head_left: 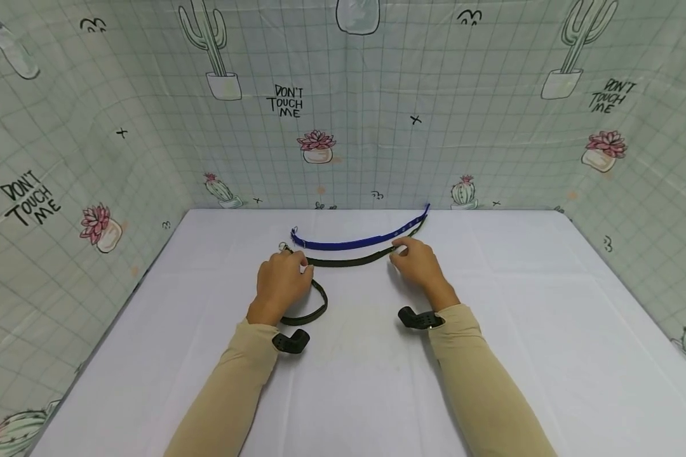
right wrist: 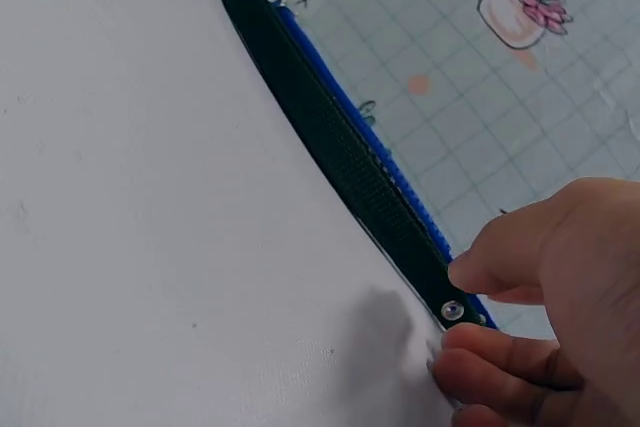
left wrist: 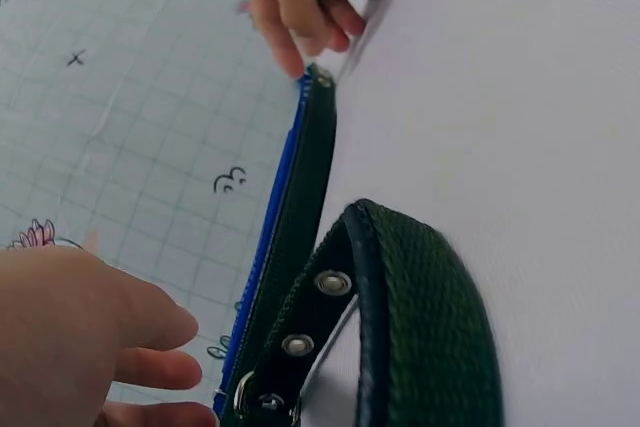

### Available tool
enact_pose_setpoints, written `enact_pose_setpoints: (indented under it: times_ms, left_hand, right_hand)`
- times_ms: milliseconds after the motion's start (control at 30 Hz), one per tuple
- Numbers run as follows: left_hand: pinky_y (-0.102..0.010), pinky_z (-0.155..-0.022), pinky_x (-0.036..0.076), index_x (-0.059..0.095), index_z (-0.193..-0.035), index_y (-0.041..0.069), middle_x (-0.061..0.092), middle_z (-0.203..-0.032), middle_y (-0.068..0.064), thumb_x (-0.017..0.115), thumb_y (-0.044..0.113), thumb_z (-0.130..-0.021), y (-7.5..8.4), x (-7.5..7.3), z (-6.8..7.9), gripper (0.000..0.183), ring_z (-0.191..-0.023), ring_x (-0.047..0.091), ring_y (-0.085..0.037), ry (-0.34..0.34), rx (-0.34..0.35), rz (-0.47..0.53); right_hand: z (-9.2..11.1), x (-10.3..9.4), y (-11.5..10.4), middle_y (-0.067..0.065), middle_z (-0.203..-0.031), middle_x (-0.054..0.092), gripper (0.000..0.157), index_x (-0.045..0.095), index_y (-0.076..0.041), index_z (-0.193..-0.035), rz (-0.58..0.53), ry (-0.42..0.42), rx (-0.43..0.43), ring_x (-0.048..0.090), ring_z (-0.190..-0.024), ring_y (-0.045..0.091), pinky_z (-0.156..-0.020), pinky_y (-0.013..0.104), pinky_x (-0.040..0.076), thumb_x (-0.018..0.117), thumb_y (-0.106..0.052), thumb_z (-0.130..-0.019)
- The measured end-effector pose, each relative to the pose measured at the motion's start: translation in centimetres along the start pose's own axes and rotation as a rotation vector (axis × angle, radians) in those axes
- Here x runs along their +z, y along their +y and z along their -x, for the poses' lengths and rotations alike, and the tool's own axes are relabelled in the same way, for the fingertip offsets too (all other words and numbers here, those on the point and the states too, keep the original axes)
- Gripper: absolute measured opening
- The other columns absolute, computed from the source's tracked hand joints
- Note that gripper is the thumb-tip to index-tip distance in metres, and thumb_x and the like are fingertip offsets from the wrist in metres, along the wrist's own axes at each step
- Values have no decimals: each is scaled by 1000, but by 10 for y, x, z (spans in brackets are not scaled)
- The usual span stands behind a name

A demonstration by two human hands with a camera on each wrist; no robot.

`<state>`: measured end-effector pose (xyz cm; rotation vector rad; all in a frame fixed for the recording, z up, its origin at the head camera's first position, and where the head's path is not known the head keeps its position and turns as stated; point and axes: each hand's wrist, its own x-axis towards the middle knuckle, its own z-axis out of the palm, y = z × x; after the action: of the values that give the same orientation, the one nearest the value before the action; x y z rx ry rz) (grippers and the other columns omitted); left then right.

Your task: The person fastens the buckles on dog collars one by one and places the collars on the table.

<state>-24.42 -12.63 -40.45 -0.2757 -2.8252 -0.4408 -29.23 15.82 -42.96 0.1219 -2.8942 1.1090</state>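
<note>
On my feed, the left grip [head_left: 282, 282] and right grip [head_left: 420, 261] look released by the straight green strap [head_left: 349, 262], far on the surface [head_left: 354, 381], likely light and supple, so I'd pinch its ends.

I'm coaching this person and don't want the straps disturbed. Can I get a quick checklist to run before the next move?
1. Blue strap lying lengthwise behind the long green strap: ok.
2. Long green strap stretched out: ok, with a gentle bow.
3. Dark green loop straightened: not ok, it curves beside the left hand.
4. Loop separate from the long green strap: cannot tell, the left hand hides part.
5. Right hand at the long green strap's right part: ok; firm grip: cannot tell.
</note>
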Motion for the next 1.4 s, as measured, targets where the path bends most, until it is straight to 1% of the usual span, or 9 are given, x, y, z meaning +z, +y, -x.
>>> enact_pose_setpoints:
  times_ms: [167, 267, 367, 500, 567, 767, 933, 1133, 1400]
  left_hand:
    - [-48, -72, 52, 73, -101, 6, 69, -97, -14, 63, 27, -95, 6, 6, -7, 23, -88, 65, -33, -45, -28, 6]
    - [-49, -75, 51, 73, -104, 7, 69, -99, -13, 61, 27, -96, 10, 9, -11, 25, -90, 64, -33, -73, -47, -14]
    - [-51, -79, 51, 72, -114, 7, 70, -106, -15, 60, 28, -97, 13, 11, -14, 30, -96, 65, -35, -93, -62, -41]
    - [-53, -82, 51, 66, -130, 11, 68, -117, -16, 59, 30, -99, 17, 12, -17, 38, -104, 64, -37, -126, -69, -60]
    - [-53, -84, 51, 65, -133, 12, 68, -119, -17, 59, 30, -99, 18, 13, -19, 39, -106, 63, -38, -139, -65, -66]
    - [-55, -88, 50, 67, -133, 16, 67, -123, -17, 59, 29, -100, 18, 17, -23, 36, -111, 61, -39, -155, -58, -69]
    - [-55, -89, 49, 68, -131, 16, 66, -124, -17, 58, 26, -101, 16, 20, -22, 34, -112, 60, -39, -181, -66, -61]
    - [-54, -88, 49, 69, -130, 15, 67, -121, -16, 59, 24, -101, 13, 22, -21, 31, -110, 60, -38, -161, -66, -57]
    - [-53, -86, 51, 71, -126, 15, 68, -119, -14, 63, 23, -100, 11, 24, -22, 29, -110, 60, -37, -142, -74, -53]
  right_hand:
    - [0, 2, 5, 14, -107, 70, 45, 58, -10, -140, 64, -11, -14, 64, -90, 29, -81, 46, 49, 61, -21, -96]
    - [0, 5, 7, 11, -106, 70, 46, 58, -13, -141, 96, -4, -15, 64, -90, 28, -80, 46, 50, 61, -21, -96]
    - [1, 7, 6, 10, -103, 70, 49, 56, -13, -143, 124, 3, -28, 63, -88, 28, -76, 46, 50, 61, -20, -95]
    - [2, 9, 4, 11, -99, 67, 53, 53, -13, -146, 178, 4, -37, 61, -82, 26, -70, 44, 50, 62, -20, -94]
    - [3, 10, 3, 12, -99, 64, 53, 53, -14, -147, 201, 6, -44, 60, -81, 26, -69, 44, 50, 62, -20, -95]
    - [2, 14, 2, 12, -99, 59, 48, 56, -16, -144, 229, 29, -54, 57, -81, 26, -68, 44, 48, 59, -21, -97]
    - [0, 20, 4, 11, -102, 60, 41, 62, -17, -138, 235, 52, -57, 58, -81, 26, -67, 43, 49, 57, -20, -97]
    - [0, 22, 4, 10, -100, 65, 33, 68, -15, -127, 205, 100, -58, 63, -84, 27, -69, 45, 51, 60, -19, -95]
    - [-1, 18, 4, 10, -100, 67, 30, 70, -13, -124, 192, 106, -31, 62, -85, 28, -70, 45, 51, 57, -17, -97]
